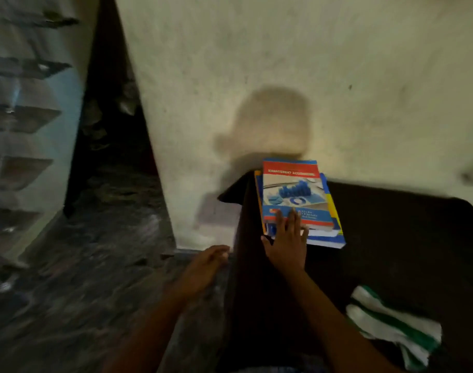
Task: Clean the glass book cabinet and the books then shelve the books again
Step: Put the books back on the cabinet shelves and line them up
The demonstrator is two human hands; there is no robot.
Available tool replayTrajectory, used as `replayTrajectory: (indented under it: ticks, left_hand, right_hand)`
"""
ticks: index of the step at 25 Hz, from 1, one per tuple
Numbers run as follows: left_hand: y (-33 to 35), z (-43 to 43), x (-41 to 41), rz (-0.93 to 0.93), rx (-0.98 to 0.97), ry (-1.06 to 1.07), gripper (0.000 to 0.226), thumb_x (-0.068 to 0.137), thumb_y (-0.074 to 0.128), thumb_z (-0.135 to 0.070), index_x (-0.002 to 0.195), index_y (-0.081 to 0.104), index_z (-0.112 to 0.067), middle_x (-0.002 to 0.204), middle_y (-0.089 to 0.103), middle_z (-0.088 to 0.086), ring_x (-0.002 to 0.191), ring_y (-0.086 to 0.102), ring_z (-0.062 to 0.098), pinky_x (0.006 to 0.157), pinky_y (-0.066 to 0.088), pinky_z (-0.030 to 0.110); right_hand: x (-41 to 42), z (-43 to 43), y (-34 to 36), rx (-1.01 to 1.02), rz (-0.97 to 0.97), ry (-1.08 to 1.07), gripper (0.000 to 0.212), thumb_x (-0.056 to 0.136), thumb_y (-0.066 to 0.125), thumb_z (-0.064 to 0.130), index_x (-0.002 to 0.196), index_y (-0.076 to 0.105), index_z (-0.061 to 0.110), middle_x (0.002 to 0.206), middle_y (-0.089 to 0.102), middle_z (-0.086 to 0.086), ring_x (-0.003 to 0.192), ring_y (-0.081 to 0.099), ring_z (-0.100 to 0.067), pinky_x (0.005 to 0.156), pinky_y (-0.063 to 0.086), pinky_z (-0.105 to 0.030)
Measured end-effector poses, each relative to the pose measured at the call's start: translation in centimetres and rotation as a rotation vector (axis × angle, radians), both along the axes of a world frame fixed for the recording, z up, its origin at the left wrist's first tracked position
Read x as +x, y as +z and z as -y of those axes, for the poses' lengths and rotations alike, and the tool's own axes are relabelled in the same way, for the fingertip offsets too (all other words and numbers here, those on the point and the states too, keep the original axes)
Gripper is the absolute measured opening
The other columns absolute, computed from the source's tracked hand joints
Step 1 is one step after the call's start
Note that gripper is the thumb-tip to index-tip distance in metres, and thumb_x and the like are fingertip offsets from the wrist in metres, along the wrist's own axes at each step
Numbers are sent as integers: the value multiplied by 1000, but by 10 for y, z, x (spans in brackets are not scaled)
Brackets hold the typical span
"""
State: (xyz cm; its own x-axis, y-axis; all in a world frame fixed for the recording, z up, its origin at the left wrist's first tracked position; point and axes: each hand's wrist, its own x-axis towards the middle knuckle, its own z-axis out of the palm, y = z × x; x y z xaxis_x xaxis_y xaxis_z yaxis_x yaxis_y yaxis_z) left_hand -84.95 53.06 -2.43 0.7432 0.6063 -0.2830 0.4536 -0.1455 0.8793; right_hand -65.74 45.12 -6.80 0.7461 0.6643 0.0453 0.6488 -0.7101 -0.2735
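1. Since only the head view is on offer, we start there: the stack of books (pixel 331 238) lies right of centre on a dark surface (pixel 391 238) against the wall (pixel 257 63), with a management accounting book (pixel 294 189) on top.
2. Our right hand (pixel 286 243) lays straight fingers flat on the near edge of that top book and grips nothing. Our left hand (pixel 208 262) hangs relaxed and empty at lower centre, over the floor (pixel 95 265) and apart from the books.
3. At the left of the frame, the glass cabinet (pixel 28 117) shows shelves that look bare, so we judge the emptying done and the reshelving not yet done. A striped cloth (pixel 391 327) lies at lower right, untouched by either hand. Whether glass or books have been wiped, we cannot tell.
4. Blur softens everything. The cabinet is cut off at the left edge, the lower books are mostly covered, and we cannot say whether the dark surface is a tabletop or a seat.
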Motion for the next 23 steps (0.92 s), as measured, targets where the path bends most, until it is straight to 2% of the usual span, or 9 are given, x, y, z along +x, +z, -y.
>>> replayTrajectory:
  ticks: [4,7,9,12,14,16,17,20,23]
  left_hand:
    - [-10,-61,37,89,-251,34,25,98,42,-11,120,53,-7,113,56,7,109,55,25,73,46,15]
    - [-15,-74,80,105,-386,-13,28,98,44,-24,124,52,-17,124,57,7,112,56,26,86,42,33]
    - [-9,-64,115,126,-466,-49,35,98,43,-26,131,46,-16,128,54,7,109,56,24,83,42,32]
    - [1,-49,150,206,-634,18,36,97,45,-23,129,48,-6,123,58,14,85,61,20,67,52,28]
    - [3,-41,153,155,-676,80,40,96,46,-34,125,53,-7,117,63,14,92,62,25,78,50,34]
    - [4,-35,146,111,-682,113,42,94,44,-44,121,57,-15,111,66,10,102,60,24,95,43,41]
    - [9,-33,142,111,-694,121,40,94,42,-47,117,58,-18,107,67,6,102,60,22,98,40,41]
    - [31,-29,143,191,-715,59,42,92,34,-55,104,64,-29,97,69,-5,91,61,7,82,41,29]
    - [50,-34,160,286,-651,-109,56,85,28,-55,119,59,-24,115,65,-7,92,62,-8,73,43,13]
  right_hand:
    - [-2,0,6,-59,0,-32,70,96,42,36,150,-1,25,157,-8,-9,145,-8,-25,117,2,-43]
    - [-10,4,17,-20,-74,-47,69,94,48,29,149,6,29,158,-3,-2,145,-5,-17,118,6,-43]
    - [-22,13,24,-19,-86,-43,71,92,49,24,148,6,33,157,-5,2,142,-10,-11,118,3,-39]
    - [-39,33,31,-56,-149,-22,72,92,49,23,145,3,37,152,-12,10,133,-16,-2,112,-7,-30]
    - [-37,44,44,18,-230,-65,60,94,50,26,145,21,34,156,9,8,137,0,1,113,-1,-25]
    - [-25,46,65,171,-335,-213,47,93,54,33,138,42,26,144,42,3,131,34,-4,105,24,-14]
    - [-16,39,76,248,-408,-278,48,90,56,39,135,45,24,136,50,2,124,45,-8,99,34,-15]
    - [-2,11,89,211,-441,-224,72,85,58,52,144,28,24,147,37,-6,130,40,-20,106,37,-34]
    - [14,-9,97,-16,-300,-197,74,94,49,36,149,1,28,156,11,-10,141,19,-29,112,28,-43]
